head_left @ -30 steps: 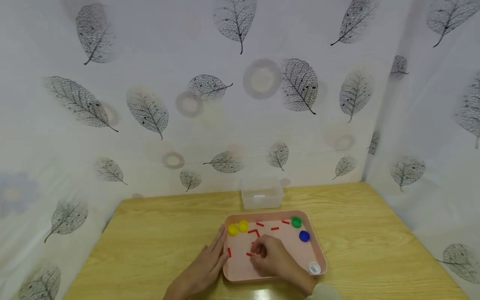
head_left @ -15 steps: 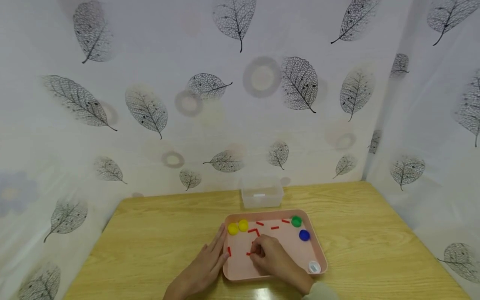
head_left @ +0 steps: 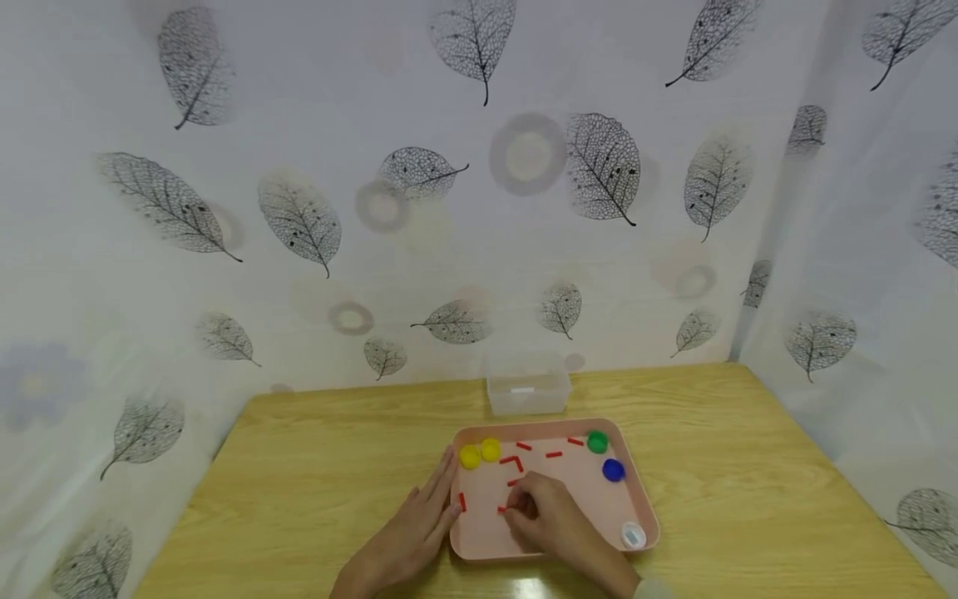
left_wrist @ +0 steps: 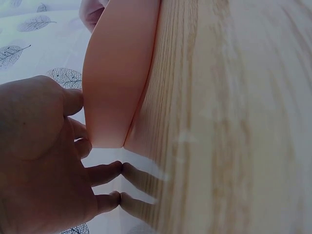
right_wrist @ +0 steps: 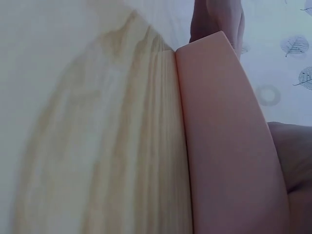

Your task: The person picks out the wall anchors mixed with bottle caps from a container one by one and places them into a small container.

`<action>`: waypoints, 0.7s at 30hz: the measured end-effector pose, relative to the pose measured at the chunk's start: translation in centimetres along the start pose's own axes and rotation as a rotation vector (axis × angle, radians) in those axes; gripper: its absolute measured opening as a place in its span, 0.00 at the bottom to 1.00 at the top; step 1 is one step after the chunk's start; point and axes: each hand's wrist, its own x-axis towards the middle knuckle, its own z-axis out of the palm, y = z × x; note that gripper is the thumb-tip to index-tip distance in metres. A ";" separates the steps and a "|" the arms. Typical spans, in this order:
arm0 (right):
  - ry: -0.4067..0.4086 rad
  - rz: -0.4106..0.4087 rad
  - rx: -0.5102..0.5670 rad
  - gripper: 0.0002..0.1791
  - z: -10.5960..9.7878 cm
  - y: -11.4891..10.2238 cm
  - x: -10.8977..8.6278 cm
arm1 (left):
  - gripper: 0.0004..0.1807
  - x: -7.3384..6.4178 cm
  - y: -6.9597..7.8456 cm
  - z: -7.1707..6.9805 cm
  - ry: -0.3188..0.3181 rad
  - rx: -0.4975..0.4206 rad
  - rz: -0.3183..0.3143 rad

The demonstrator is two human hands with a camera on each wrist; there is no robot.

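Observation:
In the head view, a shallow pink tray (head_left: 584,499) holds several short red sticks (head_left: 554,455). My right hand (head_left: 550,516) is inside it with fingers curled; thumb and index finger pinch a red stick (head_left: 502,509), whose end pokes out on the left. My left hand (head_left: 412,532) lies along the tray's left side, fingers straight against the outer wall and thumb at the rim beside an upright-lying red stick (head_left: 462,502). From the left wrist, the thumb touches the pink wall (left_wrist: 117,73) while lower fingertips meet the table. The right wrist view hides the right fingers behind the tray wall (right_wrist: 229,136).
Two yellow lids (head_left: 480,453) occupy the tray's far left corner. A green lid (head_left: 597,442) and a blue one (head_left: 613,470) are at its far right, a white one (head_left: 633,536) at the near right. Behind the tray stands a clear plastic box (head_left: 528,395) on the wooden table (head_left: 337,466).
The head view has shifted slightly. My right knuckles have moved a little to the right, baring more of the red stick behind them. The left hand has kept its place on the tray.

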 end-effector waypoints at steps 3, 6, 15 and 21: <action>0.014 -0.010 0.018 0.05 0.0 0.1 0.0 | 0.35 0.1 0.0 -0.1 -0.006 0.002 -0.006; 0.032 -0.029 0.035 0.05 0.0 0.2 -0.1 | 0.35 0.1 0.1 0.0 -0.005 0.005 -0.003; 0.069 -0.027 0.022 0.05 -0.2 -0.1 0.2 | 0.35 0.1 -0.1 -0.1 -0.003 0.004 0.005; 0.127 -0.070 -0.027 0.05 -0.5 -0.6 0.2 | 0.35 0.1 -0.2 0.1 0.006 0.001 0.015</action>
